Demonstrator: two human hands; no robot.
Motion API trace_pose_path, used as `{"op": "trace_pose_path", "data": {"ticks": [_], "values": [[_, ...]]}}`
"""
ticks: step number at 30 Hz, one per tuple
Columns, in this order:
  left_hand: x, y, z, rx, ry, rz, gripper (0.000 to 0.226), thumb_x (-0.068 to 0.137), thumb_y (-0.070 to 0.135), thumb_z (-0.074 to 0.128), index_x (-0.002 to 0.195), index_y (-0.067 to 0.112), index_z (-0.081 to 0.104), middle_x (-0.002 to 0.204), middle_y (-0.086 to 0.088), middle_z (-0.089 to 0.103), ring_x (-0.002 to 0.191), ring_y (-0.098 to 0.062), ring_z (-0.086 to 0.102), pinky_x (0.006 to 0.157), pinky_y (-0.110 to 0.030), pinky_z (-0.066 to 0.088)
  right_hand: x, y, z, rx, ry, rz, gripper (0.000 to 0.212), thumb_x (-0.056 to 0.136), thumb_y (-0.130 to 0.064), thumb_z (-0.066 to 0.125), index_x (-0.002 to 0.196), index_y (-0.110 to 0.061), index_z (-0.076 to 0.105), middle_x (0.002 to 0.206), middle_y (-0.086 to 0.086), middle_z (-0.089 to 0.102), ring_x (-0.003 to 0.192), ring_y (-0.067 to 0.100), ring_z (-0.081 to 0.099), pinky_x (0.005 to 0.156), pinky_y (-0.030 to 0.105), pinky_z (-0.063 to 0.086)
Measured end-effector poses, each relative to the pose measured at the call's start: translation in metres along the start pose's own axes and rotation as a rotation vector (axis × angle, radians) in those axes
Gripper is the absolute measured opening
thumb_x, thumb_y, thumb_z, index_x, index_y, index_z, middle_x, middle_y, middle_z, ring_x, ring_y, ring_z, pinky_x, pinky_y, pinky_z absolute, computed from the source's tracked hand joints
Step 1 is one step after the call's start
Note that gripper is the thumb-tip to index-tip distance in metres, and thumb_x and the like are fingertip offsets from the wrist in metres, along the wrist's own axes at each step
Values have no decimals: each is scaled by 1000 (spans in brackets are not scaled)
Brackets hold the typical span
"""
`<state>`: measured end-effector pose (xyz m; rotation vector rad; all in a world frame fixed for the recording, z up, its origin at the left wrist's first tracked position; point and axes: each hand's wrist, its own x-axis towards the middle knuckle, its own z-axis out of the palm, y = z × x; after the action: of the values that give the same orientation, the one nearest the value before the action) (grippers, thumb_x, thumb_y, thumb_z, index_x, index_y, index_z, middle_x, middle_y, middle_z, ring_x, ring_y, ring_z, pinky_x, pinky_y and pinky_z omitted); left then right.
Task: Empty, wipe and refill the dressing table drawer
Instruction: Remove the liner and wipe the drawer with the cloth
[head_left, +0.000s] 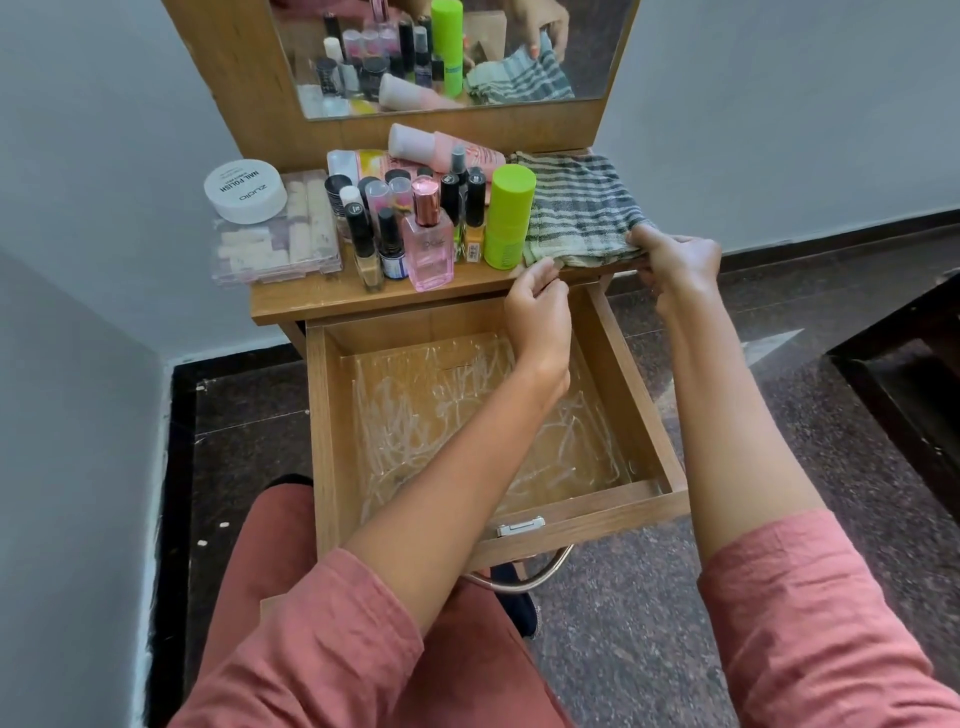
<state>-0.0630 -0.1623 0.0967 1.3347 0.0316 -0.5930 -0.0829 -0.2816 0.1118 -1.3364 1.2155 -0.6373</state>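
The wooden drawer (639, 379) is pulled out, holding only a crinkled clear plastic liner (436, 415). A striped green-and-grey cloth (576, 208) lies folded on the right of the dressing table top (322, 301). My right hand (675, 260) grips the cloth's near right corner at the table edge. With curled fingers, my left hand (537, 306) pinches the cloth's near left edge, just above the drawer's back. Cosmetics fill the top's left and middle: a pink perfume bottle (431, 239), a lime green bottle (509, 215), several nail polish bottles (363, 234).
A white round nail polish remover tub (244, 189) sits on a clear compartment box (280, 234) at the far left. Pink tubes (441, 145) lie at the back under the mirror (447, 52). A metal stool ring (524, 579) shows below the drawer front. Grey walls flank the table.
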Motion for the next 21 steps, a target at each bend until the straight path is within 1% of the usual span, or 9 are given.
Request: {"op": "trace_pose_path", "data": {"ticks": [3,6,8,10,12,14,15,18,21], "values": [[0,-4,-3,-40,21,-44,29,91,-3,42,116,5,53,106,-2,55,96,-12,56,86,-20,46,-6,-1,-4,178,-59,32,18,77,0,60,62,-9,52,70,4,57,62,10,58,48,14,50],[3,-9,-4,-132,46,-128,14,93,2,43,105,7,48,92,-3,53,79,-8,54,77,-19,48,-8,0,-8,234,-107,32,20,81,4,56,66,-8,51,70,3,56,62,8,57,51,15,53],[5,-10,-4,-194,39,-196,14,95,7,42,108,4,46,90,-5,53,83,-13,55,78,-21,48,-7,3,-11,281,-156,51,17,83,4,55,70,-7,51,73,5,57,65,11,58,56,17,52],[8,-11,-4,-214,3,-249,24,97,16,41,116,2,46,105,-11,56,96,-20,55,85,-25,48,-6,6,-15,328,-186,84,17,84,5,53,73,-7,51,73,6,59,65,12,58,56,18,51],[10,-11,-3,-230,-52,-281,36,98,22,39,127,0,44,121,-17,54,108,-24,54,92,-28,44,-6,9,-20,347,-190,90,25,82,9,48,66,-10,48,59,1,60,59,10,57,49,17,50],[10,-10,-4,-225,-102,-284,41,99,26,38,130,2,44,121,-16,55,105,-22,54,92,-28,43,-7,14,-24,325,-191,90,31,79,12,41,60,-13,43,42,-7,55,45,6,54,42,16,43],[9,-9,-4,-206,-117,-279,41,98,29,38,130,4,46,118,-14,57,101,-19,55,89,-27,44,-8,17,-26,309,-195,94,32,76,13,38,60,-14,43,42,-8,54,42,5,52,41,16,40],[8,-8,-3,-157,-151,-257,38,96,34,43,122,10,53,95,-2,63,84,-13,58,74,-22,47,-14,25,-33,293,-204,127,35,74,13,32,76,-14,54,71,2,61,58,13,56,51,21,44],[7,-9,-2,-142,-198,-261,27,92,36,49,108,16,59,96,-2,64,91,-18,61,82,-31,50,-28,28,-39,308,-252,139,44,74,13,27,85,-13,61,87,8,64,72,19,61,63,27,51]]}}
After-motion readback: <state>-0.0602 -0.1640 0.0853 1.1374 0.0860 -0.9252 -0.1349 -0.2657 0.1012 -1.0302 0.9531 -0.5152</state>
